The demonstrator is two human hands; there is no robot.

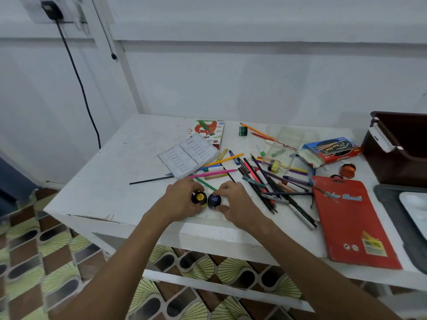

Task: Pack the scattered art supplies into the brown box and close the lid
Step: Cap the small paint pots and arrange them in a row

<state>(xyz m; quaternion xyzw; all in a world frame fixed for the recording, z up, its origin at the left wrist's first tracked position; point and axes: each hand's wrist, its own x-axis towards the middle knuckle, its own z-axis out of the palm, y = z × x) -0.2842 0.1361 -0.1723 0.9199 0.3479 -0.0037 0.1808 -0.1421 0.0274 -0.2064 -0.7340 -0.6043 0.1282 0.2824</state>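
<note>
My left hand [182, 199] is curled round the yellow-capped paint pot [199, 198], and my right hand [233, 204] pinches the blue-capped paint pot [214, 200] beside it. I have them side by side between my hands, touching or nearly so, probably so both can go in one trip. The brown box [397, 155] stands open far off to the right of my right hand, at the counter's [120, 172] edge. The pencils [261, 179] fan out just beyond and right of my right hand, the red pencil wallet [351, 225] further right. Round pots roll, so I judge gripping each one firmly is wise.
</note>
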